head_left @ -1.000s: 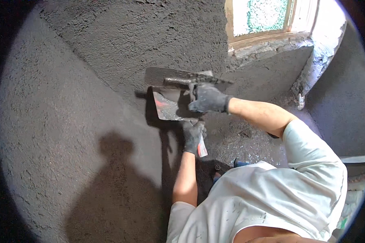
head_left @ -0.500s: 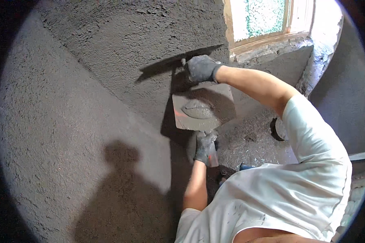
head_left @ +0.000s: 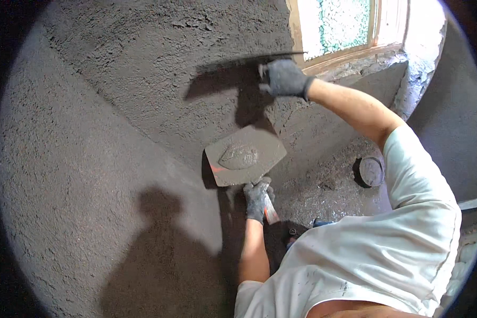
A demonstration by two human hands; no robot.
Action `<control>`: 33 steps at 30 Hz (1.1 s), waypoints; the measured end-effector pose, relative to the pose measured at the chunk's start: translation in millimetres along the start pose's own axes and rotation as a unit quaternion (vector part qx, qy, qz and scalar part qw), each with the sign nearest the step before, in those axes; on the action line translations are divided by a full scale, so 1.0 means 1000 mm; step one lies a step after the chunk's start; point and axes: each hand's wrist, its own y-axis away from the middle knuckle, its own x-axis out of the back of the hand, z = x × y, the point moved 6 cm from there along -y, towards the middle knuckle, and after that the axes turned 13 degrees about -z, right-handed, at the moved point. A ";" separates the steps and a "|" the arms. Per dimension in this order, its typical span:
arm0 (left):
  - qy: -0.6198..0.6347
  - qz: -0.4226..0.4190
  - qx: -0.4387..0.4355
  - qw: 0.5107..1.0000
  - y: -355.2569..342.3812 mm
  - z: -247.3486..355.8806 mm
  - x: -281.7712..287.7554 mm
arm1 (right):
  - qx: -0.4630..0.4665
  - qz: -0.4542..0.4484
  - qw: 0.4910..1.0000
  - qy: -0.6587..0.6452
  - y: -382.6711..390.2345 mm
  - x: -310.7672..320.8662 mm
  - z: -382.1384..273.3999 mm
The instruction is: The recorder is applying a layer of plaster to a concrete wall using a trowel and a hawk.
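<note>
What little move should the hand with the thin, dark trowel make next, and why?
Perhaps the grey-gloved right hand should sweep the thin, dark, flat-bladed trowel upward over the rough grey wall: the blade is up by it, and the surface above looks pitted. The grey-gloved left hand holds a flat, mortar-smeared board carrying a grey mortar mound.

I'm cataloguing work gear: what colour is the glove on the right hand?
The glove on the right hand is dark grey; the head view shows it best.
</note>
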 end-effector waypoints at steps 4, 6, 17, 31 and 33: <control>-0.016 0.004 0.016 1.000 -0.011 0.001 -0.020 | 0.024 -0.056 0.998 0.018 -0.014 -0.014 0.025; -0.024 0.028 -0.021 0.999 -0.021 -0.004 -0.024 | 0.194 -0.102 0.940 0.260 -0.031 -0.008 0.017; -0.108 0.101 -0.034 0.988 0.012 0.034 -0.030 | 0.082 0.035 0.995 0.045 0.056 -0.016 0.057; 0.000 -0.051 -0.038 0.998 -0.004 -0.065 -0.030 | 0.044 -0.287 0.931 -0.223 0.116 -0.117 -0.058; -0.134 0.057 -0.023 0.989 -0.013 -0.044 -0.033 | 0.029 -0.198 0.926 -0.321 0.100 -0.140 -0.049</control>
